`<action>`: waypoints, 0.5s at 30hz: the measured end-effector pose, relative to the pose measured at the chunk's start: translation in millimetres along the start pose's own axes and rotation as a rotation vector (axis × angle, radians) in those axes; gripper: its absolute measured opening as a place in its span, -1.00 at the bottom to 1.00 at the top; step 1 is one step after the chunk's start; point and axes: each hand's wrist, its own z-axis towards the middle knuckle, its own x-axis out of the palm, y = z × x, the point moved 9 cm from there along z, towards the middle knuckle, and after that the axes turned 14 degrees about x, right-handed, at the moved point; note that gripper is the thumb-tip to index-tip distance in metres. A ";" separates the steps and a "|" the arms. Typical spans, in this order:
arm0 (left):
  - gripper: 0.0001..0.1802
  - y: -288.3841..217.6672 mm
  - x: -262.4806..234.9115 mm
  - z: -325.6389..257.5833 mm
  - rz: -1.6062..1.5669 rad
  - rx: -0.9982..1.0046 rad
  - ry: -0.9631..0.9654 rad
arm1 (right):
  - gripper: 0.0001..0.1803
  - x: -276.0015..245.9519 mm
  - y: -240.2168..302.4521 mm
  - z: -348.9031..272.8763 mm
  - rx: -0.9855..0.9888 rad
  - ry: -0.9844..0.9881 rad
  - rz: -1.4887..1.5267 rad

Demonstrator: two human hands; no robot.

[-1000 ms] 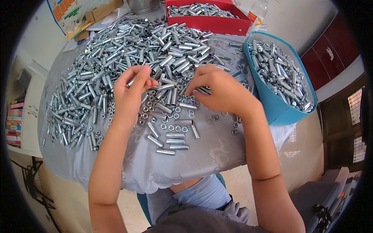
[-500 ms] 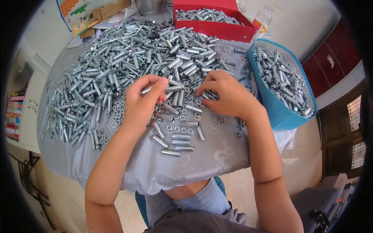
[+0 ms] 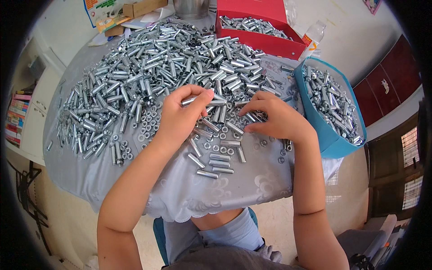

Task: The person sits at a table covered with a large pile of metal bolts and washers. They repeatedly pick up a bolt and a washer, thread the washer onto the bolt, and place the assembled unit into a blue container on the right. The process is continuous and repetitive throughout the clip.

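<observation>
My left hand is closed, pinching a shiny metal sleeve between thumb and fingertips, with its far end pointing right. To the right, my right hand is curled low over the table, thumb and fingers around several thin metal bolts; its inner fingers are partly hidden. Loose sleeves and hex nuts lie below and between the hands. Nearer me, several sleeves lie roughly side by side on the grey tablecloth.
A large heap of metal sleeves and bolts covers the table's far and left parts. At the right stands a blue bin full of assembled anchors. Behind are a red box with more parts, a plastic bottle and a metal bucket.
The view has shifted, so the table sits slightly right in it. My right hand has moved slightly right with the bolts; my left keeps its grip on the sleeve.
</observation>
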 end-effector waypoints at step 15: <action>-0.81 1.8 -1.4 1.0 0.032 0.033 0.012 | -0.85 7.8 13.5 1.2 -0.137 -0.065 -0.104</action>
